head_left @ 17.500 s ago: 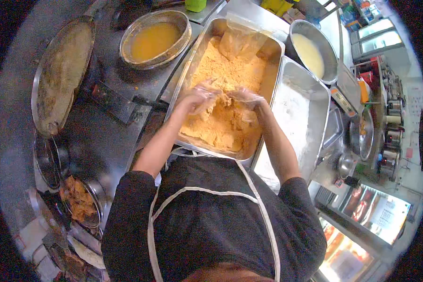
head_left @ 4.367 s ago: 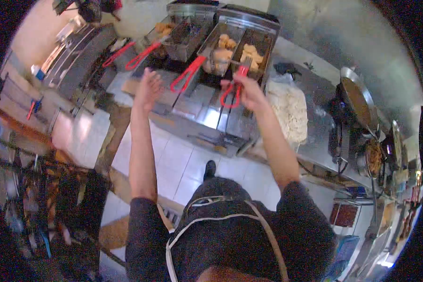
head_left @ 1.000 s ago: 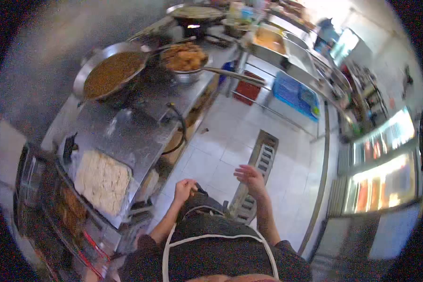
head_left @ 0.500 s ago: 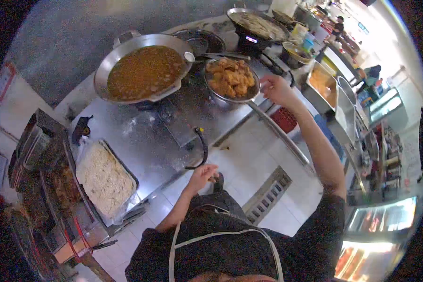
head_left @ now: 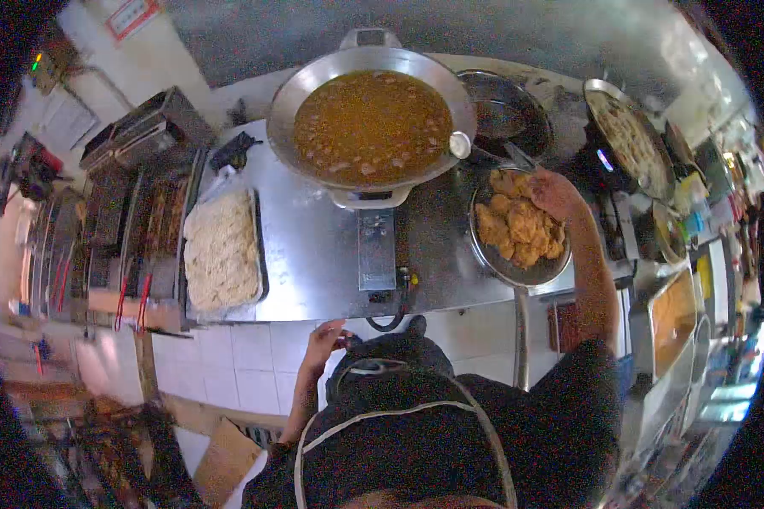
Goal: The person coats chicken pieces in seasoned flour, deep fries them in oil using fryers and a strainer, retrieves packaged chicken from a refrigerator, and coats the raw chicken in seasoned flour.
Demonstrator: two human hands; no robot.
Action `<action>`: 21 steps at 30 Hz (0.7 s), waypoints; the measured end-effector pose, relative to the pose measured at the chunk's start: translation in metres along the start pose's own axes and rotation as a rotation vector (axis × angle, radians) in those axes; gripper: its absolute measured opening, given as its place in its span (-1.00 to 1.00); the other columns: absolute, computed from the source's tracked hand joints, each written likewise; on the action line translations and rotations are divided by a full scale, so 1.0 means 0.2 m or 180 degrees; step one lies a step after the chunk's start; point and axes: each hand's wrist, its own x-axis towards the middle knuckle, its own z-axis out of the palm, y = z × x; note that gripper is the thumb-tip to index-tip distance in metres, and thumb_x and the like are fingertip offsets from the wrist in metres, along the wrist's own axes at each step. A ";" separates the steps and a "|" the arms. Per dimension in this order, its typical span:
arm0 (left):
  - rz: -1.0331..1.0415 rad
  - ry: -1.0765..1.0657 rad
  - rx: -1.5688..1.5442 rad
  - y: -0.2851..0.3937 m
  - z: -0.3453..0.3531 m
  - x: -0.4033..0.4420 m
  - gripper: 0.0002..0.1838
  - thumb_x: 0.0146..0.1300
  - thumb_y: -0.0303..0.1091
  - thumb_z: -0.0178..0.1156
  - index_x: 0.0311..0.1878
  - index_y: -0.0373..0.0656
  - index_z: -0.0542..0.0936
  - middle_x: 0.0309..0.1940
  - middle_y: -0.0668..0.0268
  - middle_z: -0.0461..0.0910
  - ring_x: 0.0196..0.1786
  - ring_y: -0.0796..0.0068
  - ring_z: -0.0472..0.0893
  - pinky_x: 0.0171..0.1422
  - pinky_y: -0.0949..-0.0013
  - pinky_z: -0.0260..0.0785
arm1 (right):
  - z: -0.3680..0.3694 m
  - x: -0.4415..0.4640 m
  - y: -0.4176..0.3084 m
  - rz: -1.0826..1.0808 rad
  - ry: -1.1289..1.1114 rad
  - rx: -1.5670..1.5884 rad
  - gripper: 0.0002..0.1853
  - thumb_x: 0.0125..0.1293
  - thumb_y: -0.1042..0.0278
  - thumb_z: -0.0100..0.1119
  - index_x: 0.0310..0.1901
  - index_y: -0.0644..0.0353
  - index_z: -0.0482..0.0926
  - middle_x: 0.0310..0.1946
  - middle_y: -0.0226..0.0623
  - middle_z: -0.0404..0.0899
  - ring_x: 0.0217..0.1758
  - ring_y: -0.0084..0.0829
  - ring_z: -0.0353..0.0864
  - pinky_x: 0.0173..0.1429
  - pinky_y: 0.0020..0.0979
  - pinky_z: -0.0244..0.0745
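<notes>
Fried food pieces (head_left: 522, 225), golden-brown and coated, are heaped in a long-handled metal strainer (head_left: 518, 280) at the counter's right. My right hand (head_left: 558, 197) is over the far right edge of this heap, its fingers closed around the near end of metal tongs (head_left: 520, 156). The fingertips are partly hidden. My left hand (head_left: 321, 344) hangs in front of my body near the counter edge, fingers loosely bent and apart, with nothing visible in them. A large wok (head_left: 284, 136) of brown, bubbling oil stands beyond, left of the strainer.
A tray of pale, floury food (head_left: 222, 253) lies on the counter's left. Behind the strainer is a dark round pan (head_left: 518, 106). Another wide pan (head_left: 632, 140) stands at the far right, beside a metal container of orange food (head_left: 672, 318). The strainer's handle (head_left: 522, 339) juts past the counter edge.
The view has swung left, bringing more of the left side into sight. My right hand has moved from beside the strainer to the tongs at its far edge. My left hand stays low.
</notes>
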 end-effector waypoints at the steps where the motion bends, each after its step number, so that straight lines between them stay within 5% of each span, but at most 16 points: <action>1: 0.0019 0.0170 -0.0047 -0.01 0.01 -0.02 -0.64 0.25 -0.14 0.13 -0.06 -0.25 0.50 -0.26 0.18 0.58 -0.31 0.42 0.58 -0.13 0.35 0.49 | -0.01 0.10 0.14 -0.0104 -0.0023 -0.0064 -0.77 0.31 0.23 -0.01 -0.19 0.24 0.48 -0.37 -0.32 0.60 -0.35 -0.43 0.60 -0.24 -0.43 0.57; 4: -0.0014 -0.0051 -0.0019 -0.14 0.04 0.05 -0.74 0.30 -0.25 0.06 -0.15 -0.28 0.54 -0.33 0.25 0.60 -0.28 0.49 0.57 -0.11 0.42 0.43 | -0.06 0.28 0.17 -0.1237 -0.0029 -0.1189 -0.81 0.32 0.25 -0.03 -0.31 0.19 0.46 -0.52 -0.40 0.54 -0.62 -0.50 0.48 -0.55 -0.50 0.44; 5: 0.0054 -0.0299 0.0158 -0.22 0.04 0.08 -0.75 0.30 -0.27 0.06 -0.18 -0.28 0.56 -0.34 0.26 0.60 -0.29 0.52 0.56 -0.10 0.45 0.42 | -0.03 0.29 0.06 0.0045 -0.0138 0.0540 -0.81 0.31 0.25 -0.02 -0.27 0.20 0.47 -0.57 -0.42 0.51 -0.70 -0.55 0.39 -0.65 -0.54 0.28; 7: -0.0004 -0.0362 -0.0005 -0.36 0.00 0.12 -0.77 0.29 -0.31 0.06 -0.21 -0.29 0.56 -0.34 0.29 0.61 -0.28 0.55 0.56 -0.09 0.48 0.40 | -0.01 0.25 -0.03 0.1330 -0.0241 0.2241 -0.80 0.30 0.24 -0.01 -0.23 0.20 0.49 -0.63 -0.44 0.47 -0.78 -0.60 0.29 -0.76 -0.57 0.13; 12: -0.0202 0.0196 -0.0473 -0.20 0.00 0.00 -0.80 0.22 -0.34 0.15 -0.20 -0.29 0.55 -0.36 0.24 0.61 -0.31 0.49 0.57 -0.15 0.42 0.44 | 0.10 -0.23 -0.52 -0.0453 0.0333 -0.1092 -0.71 0.27 0.23 0.01 -0.08 0.24 0.48 -0.69 -0.48 0.39 -0.80 -0.61 0.24 -0.78 -0.58 0.05; 17: -0.0077 -0.0045 -0.0272 -0.31 -0.10 0.06 -0.78 0.20 -0.31 0.17 -0.21 -0.28 0.54 -0.38 0.25 0.61 -0.39 0.49 0.55 -0.25 0.42 0.44 | 0.02 -0.31 -0.36 0.0154 0.0612 0.0500 -0.70 0.24 0.19 0.01 -0.11 0.19 0.55 -0.68 -0.42 0.44 -0.73 -0.57 0.33 -0.73 -0.59 0.14; 18: -0.0060 -0.0157 -0.0257 -0.30 -0.12 0.08 -0.77 0.21 -0.30 0.17 -0.20 -0.28 0.54 -0.39 0.26 0.61 -0.40 0.50 0.55 -0.26 0.42 0.44 | 0.02 -0.31 -0.34 0.0152 0.0758 -0.0119 -0.70 0.21 0.20 0.02 -0.13 0.20 0.55 -0.66 -0.38 0.45 -0.70 -0.51 0.36 -0.68 -0.54 0.19; 21: -0.0095 -0.0293 -0.0502 -0.23 -0.12 0.09 -0.76 0.23 -0.29 0.15 -0.17 -0.29 0.54 -0.40 0.28 0.61 -0.40 0.53 0.55 -0.26 0.45 0.43 | 0.11 -0.29 -0.23 -0.0015 0.1446 -0.4215 -0.72 0.13 0.25 0.06 -0.19 0.23 0.56 -0.59 -0.26 0.50 -0.59 -0.35 0.46 -0.53 -0.39 0.32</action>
